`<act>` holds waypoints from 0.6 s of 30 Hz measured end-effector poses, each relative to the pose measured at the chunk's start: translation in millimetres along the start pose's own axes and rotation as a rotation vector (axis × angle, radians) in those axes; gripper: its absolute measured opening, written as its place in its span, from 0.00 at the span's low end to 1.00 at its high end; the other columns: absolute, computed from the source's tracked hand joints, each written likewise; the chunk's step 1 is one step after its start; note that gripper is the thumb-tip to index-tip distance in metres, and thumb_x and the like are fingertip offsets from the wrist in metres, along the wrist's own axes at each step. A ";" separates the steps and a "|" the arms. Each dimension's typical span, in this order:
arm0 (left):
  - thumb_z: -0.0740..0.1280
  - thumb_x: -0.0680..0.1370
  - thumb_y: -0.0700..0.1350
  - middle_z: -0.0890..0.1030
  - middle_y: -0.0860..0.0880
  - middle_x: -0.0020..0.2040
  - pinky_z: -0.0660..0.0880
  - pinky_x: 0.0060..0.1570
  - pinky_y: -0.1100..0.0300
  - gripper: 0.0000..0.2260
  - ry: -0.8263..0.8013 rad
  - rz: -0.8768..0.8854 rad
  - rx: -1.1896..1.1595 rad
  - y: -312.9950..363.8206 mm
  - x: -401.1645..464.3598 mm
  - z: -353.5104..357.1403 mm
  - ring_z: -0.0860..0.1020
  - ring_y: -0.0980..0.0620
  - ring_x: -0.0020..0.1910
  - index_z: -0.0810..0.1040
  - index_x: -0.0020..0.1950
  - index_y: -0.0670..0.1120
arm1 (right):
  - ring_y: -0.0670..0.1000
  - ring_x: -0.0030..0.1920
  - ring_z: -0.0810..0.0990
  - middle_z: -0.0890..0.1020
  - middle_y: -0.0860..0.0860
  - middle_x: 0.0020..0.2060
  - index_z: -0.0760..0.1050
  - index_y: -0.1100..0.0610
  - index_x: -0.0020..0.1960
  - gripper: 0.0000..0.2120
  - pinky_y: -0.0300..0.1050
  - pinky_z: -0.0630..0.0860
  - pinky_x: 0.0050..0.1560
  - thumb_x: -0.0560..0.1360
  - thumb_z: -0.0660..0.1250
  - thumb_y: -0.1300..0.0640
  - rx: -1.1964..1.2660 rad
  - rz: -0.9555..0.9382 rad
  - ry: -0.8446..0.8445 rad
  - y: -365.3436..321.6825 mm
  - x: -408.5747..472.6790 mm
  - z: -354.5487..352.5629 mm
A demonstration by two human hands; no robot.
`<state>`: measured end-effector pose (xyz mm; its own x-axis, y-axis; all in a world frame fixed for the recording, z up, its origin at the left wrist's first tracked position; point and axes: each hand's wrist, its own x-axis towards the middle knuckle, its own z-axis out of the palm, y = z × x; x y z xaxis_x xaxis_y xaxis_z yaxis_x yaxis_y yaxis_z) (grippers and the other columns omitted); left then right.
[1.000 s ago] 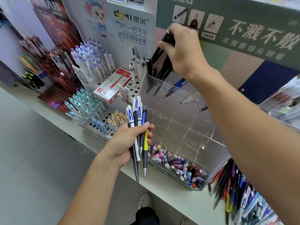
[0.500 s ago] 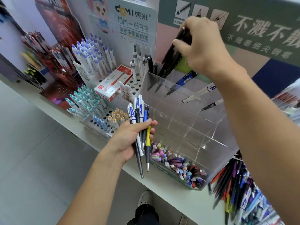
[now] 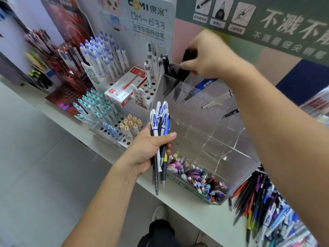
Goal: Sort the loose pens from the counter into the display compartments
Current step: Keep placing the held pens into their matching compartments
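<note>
Two hands, two bundles of pens at the clear display

Two bunches of pens are in hand. The left hand (image 3: 147,150) curls its grip round a mixed bundle of pens (image 3: 161,139) at the near left corner of the clear acrylic display (image 3: 231,139): white barrels with a large blue "A", one blue, one part yellow, and dark ones, tips pointing down toward the counter (image 3: 201,216). The right hand (image 3: 208,54) reaches to the far left compartment, thumb and fingers pinching a bunch of black pens (image 3: 178,77) whose tips stand slanted inside that compartment. The next compartments to the right each hold a few pens: a blue one (image 3: 204,84), white ones (image 3: 215,102), a dark one (image 3: 230,113). The display's near trough (image 3: 197,179) is filled with small coloured items (pink, purple, blue, red; too small to tell apart).

Loose pens (image 3: 263,205) lie heaped on the counter at the near right, just beside the display.

Left of it, a perforated white rack (image 3: 114,122) holds blue-, teal- and yellow-capped pens upright. Its backboard (image 3: 147,24) reads "DOMI 東米" and "HM-633" above a line of Chinese characters. A red and white box (image 3: 124,88) lies on the rack, marked "0.5" and "12". A green sign (image 3: 284,24) far right carries large white Chinese characters and three small diagrams.
</note>
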<state>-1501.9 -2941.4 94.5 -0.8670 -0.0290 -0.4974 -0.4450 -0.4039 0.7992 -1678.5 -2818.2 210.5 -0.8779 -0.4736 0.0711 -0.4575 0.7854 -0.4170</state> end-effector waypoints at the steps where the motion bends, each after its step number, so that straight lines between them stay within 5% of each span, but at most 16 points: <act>1: 0.71 0.77 0.33 0.76 0.49 0.30 0.74 0.25 0.62 0.12 -0.013 0.003 0.011 -0.8 -0.2 1.7 0.74 0.52 0.27 0.72 0.55 0.43 | 0.54 0.35 0.77 0.80 0.56 0.37 0.80 0.63 0.44 0.11 0.44 0.72 0.35 0.76 0.75 0.55 -0.016 -0.008 -0.005 -0.4 -0.1 6.0; 4: 0.71 0.76 0.34 0.76 0.49 0.31 0.75 0.26 0.61 0.12 -0.049 -0.001 0.034 -4.7 0.1 5.0 0.74 0.52 0.28 0.72 0.55 0.43 | 0.56 0.40 0.76 0.79 0.56 0.40 0.77 0.62 0.42 0.13 0.44 0.70 0.40 0.76 0.74 0.53 -0.026 -0.035 0.077 1.6 -6.1 14.6; 7: 0.71 0.77 0.34 0.76 0.48 0.31 0.75 0.26 0.59 0.13 -0.063 -0.005 0.031 -8.0 0.9 5.3 0.73 0.51 0.29 0.71 0.55 0.43 | 0.58 0.44 0.81 0.82 0.57 0.45 0.80 0.64 0.48 0.13 0.53 0.79 0.48 0.77 0.73 0.52 0.017 -0.053 0.224 4.9 -15.1 -4.2; 11: 0.71 0.77 0.34 0.76 0.47 0.30 0.75 0.25 0.61 0.11 -0.010 0.021 0.066 -6.9 2.8 6.8 0.74 0.51 0.26 0.72 0.54 0.43 | 0.52 0.47 0.77 0.80 0.56 0.48 0.79 0.61 0.55 0.12 0.46 0.75 0.49 0.79 0.70 0.53 -0.001 -0.136 0.390 6.9 -13.8 -36.6; 18: 0.71 0.77 0.33 0.77 0.49 0.29 0.76 0.26 0.61 0.13 -0.038 0.038 0.042 -5.1 -0.2 7.7 0.74 0.52 0.28 0.72 0.57 0.42 | 0.56 0.48 0.77 0.83 0.57 0.49 0.79 0.61 0.54 0.09 0.46 0.73 0.52 0.79 0.70 0.56 -0.230 -0.388 0.296 -0.1 -3.8 -30.2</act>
<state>-1501.2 -2932.3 93.1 -0.8908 -0.0084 -0.4542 -0.4203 -0.3644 0.8310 -1679.4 -2804.4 237.7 -0.6252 -0.6400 0.4467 -0.7464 0.6576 -0.1024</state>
